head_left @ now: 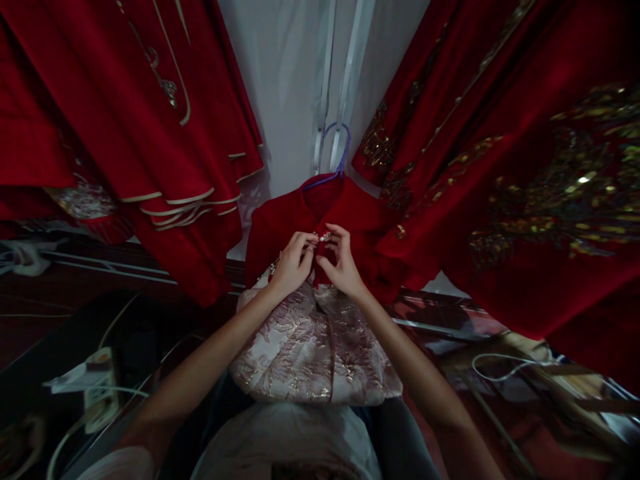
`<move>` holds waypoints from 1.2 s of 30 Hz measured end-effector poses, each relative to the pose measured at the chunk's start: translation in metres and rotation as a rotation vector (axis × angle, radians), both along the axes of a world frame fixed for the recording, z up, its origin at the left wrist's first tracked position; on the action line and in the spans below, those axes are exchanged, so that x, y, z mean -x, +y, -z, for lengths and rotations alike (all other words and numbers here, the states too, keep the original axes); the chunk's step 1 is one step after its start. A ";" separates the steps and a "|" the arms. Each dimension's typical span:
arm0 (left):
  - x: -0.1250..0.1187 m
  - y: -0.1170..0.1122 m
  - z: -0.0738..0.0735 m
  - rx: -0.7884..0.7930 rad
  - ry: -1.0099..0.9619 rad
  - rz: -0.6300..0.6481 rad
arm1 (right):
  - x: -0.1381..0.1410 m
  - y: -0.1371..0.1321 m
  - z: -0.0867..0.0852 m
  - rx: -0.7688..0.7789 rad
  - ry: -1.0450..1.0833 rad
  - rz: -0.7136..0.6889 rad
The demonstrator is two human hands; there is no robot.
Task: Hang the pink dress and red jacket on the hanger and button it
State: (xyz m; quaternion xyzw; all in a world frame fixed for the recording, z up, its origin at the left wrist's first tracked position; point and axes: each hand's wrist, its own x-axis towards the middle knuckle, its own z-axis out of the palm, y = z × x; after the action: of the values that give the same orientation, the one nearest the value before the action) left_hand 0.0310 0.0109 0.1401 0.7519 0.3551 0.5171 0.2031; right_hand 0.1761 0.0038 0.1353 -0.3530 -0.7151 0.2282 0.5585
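A red jacket (280,217) with a stand-up collar hangs in front of me on a purple hanger (346,148). Its lower part is pale brocade (300,353) with a pinkish, shiny pattern, spread across my lap. My left hand (295,263) pinches the jacket's front edge beside a small sparkling clasp (325,237). On the other side of the clasp, my right hand (343,257) has its thumb and fingers closed on the front opening. Beaded trim (274,265) shows by my left wrist. The fingers partly hide the clasp.
Red garments with cream-edged hems (190,197) hang on the left. On the right hang red garments with gold sequins (565,193). A white power strip (100,393) with cables lies at lower left. A white cable (493,377) loops at lower right. Behind is a pale wall (283,87).
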 end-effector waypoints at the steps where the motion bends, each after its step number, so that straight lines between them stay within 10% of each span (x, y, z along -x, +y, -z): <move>1: 0.000 0.001 0.006 0.045 -0.054 0.034 | 0.002 -0.005 0.006 -0.021 -0.038 0.018; 7: 0.001 0.007 0.018 0.225 -0.182 0.253 | 0.000 -0.020 0.030 -0.063 -0.144 0.155; 13: 0.004 0.013 0.031 0.182 0.022 0.137 | -0.034 -0.017 0.047 0.315 -0.135 0.228; 20: 0.016 0.012 0.068 0.278 0.201 0.088 | -0.055 -0.033 0.009 0.445 0.133 -0.093; 26: 0.011 -0.008 0.068 0.329 0.078 0.199 | -0.040 -0.051 -0.012 0.563 0.184 -0.475; 32: 0.033 0.005 0.069 0.152 -0.066 -0.448 | -0.018 -0.045 0.009 0.558 0.104 -0.406; 36: 0.046 0.020 0.090 0.213 -0.142 -0.458 | -0.002 -0.028 0.023 0.514 0.069 -0.330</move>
State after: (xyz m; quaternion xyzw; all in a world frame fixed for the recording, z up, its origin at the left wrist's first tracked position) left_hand -0.0155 0.0313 0.0496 0.5880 0.5534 0.5608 0.1833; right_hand 0.1782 -0.0246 0.1121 -0.3536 -0.6622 0.5013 0.4303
